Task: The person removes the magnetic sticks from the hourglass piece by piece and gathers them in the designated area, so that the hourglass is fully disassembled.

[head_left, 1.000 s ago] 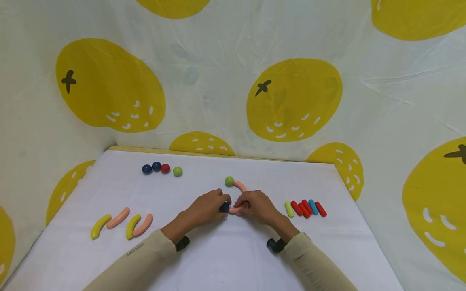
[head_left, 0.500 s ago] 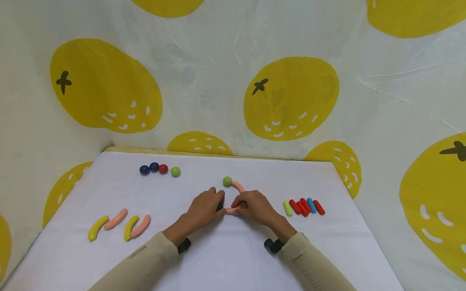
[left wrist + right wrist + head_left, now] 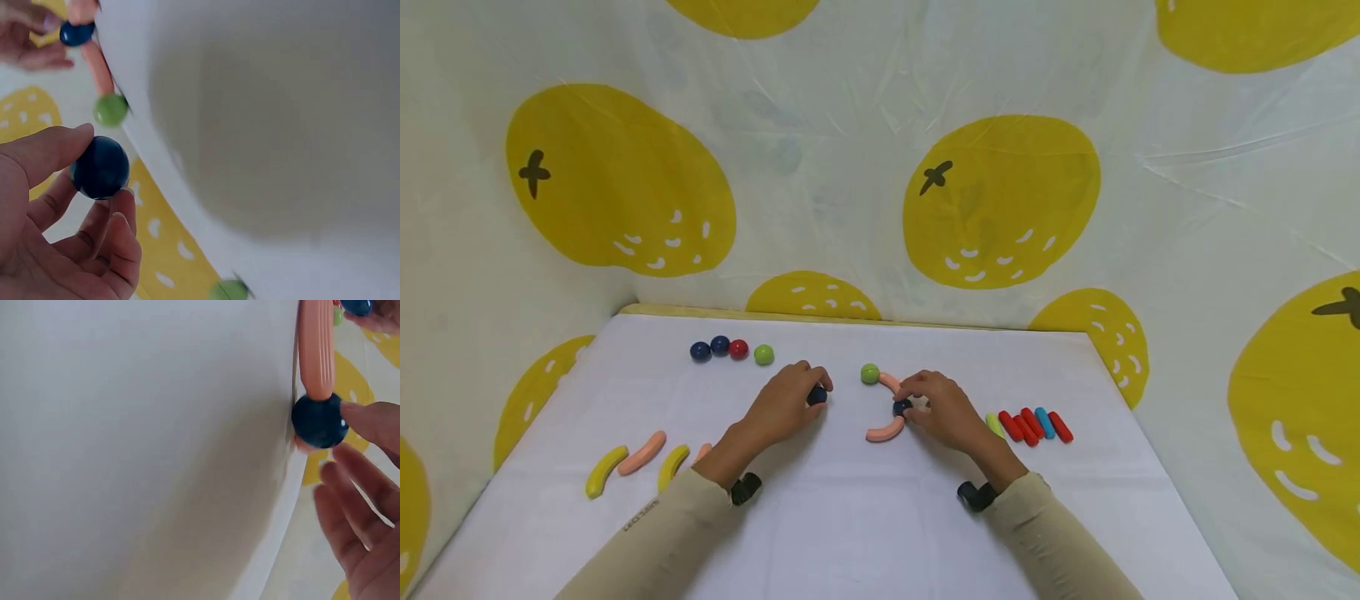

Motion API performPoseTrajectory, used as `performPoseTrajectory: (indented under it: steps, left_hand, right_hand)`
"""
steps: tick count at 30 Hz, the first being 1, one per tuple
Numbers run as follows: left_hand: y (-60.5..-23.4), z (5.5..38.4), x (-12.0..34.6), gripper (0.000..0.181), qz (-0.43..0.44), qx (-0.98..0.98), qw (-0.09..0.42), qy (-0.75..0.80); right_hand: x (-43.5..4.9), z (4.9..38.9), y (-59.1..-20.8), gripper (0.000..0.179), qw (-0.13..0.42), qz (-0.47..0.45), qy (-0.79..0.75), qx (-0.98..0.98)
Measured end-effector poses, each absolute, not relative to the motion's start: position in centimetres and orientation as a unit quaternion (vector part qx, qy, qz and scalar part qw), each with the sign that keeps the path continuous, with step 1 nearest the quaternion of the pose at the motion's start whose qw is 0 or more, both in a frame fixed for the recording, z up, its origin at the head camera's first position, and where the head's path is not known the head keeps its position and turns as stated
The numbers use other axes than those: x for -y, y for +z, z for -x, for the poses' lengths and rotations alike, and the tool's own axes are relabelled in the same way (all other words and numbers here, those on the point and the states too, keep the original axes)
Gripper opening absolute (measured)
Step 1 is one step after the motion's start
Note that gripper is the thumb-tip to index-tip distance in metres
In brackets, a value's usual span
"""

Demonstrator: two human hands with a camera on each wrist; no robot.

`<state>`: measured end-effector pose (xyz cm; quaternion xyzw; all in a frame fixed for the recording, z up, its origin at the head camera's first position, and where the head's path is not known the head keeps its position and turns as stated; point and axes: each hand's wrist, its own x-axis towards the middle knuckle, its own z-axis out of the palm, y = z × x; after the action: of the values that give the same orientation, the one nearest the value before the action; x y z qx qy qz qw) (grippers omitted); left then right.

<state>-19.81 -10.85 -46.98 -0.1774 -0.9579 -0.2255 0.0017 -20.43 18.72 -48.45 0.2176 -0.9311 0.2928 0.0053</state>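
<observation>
In my left hand (image 3: pixel 781 406) a dark blue ball (image 3: pixel 100 169) is pinched between thumb and fingertips, held off the table in the left wrist view. My right hand (image 3: pixel 947 411) has thumb and index finger at a second blue ball (image 3: pixel 320 422), apparently pinching it lightly; the other fingers are spread. That ball joins two curved pink rods, the upper rod (image 3: pixel 888 381) and the lower rod (image 3: pixel 885 431). A green ball (image 3: pixel 869 373) sits at the upper rod's far end. The lower rod's left end is free.
At the back left lie two blue balls (image 3: pixel 701 351), a red ball (image 3: pixel 739 349) and a green ball (image 3: pixel 763 354). Curved yellow rods (image 3: pixel 604 472) and pink rods (image 3: pixel 642 454) lie left, partly behind my left arm. Several short coloured rods (image 3: pixel 1028 428) lie right.
My left hand has moved left and up, away from the lower pink rod, with the blue ball. My right hand has shifted from the lower pink rod up to the joining blue ball.
</observation>
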Motion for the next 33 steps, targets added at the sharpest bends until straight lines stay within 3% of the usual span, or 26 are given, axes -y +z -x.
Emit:
performPoseTrajectory:
  steps: [5, 20, 33]
  left_hand:
    - [-46.8, 21.2, 12.6, 0.029, 0.167, 0.957, 0.013, -0.235]
    - [-46.2, 26.9, 15.1, 0.028, 0.146, 0.964, 0.016, -0.219]
    - [-46.9, 28.5, 15.1, 0.026, 0.116, 0.978, 0.002, -0.171]
  right_hand:
    - [-19.2, 20.5, -48.6, 0.028, -0.025, -0.210, 0.303, 0.929]
    - [-18.5, 19.9, -48.4, 0.025, -0.035, -0.215, 0.313, 0.924]
    - [-18.5, 19.7, -48.0, 0.031, -0.047, -0.277, 0.282, 0.918]
